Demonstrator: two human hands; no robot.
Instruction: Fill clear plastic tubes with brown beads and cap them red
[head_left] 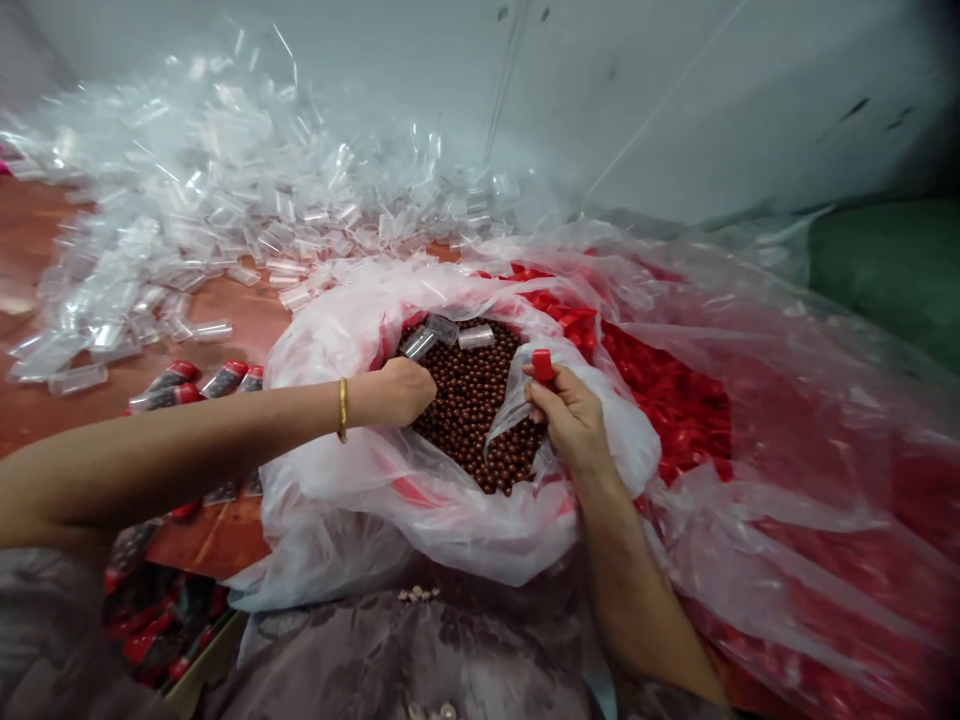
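An open white plastic bag (337, 480) full of small round brown balls (472, 400) sits right in front of me. Over its left side reaches my left hand (409, 390), closed, knuckles up, at the edge of the balls; whatever its fingers hold is hidden. At the bag's right side, my right hand (570, 410) pinches a small red cap (541, 365) between thumb and fingers. A flap of the bag's film lies by those fingers. Some clear plastic tubes (475, 337) rest on the balls near the far rim.
Clear tubes (247, 200) lie in a big heap against the wall at the back left. Filled tubes with red caps (225, 379) are on the orange surface, and more sit in a box (196, 660) below. Right of me lies a clear bag of red caps (667, 400).
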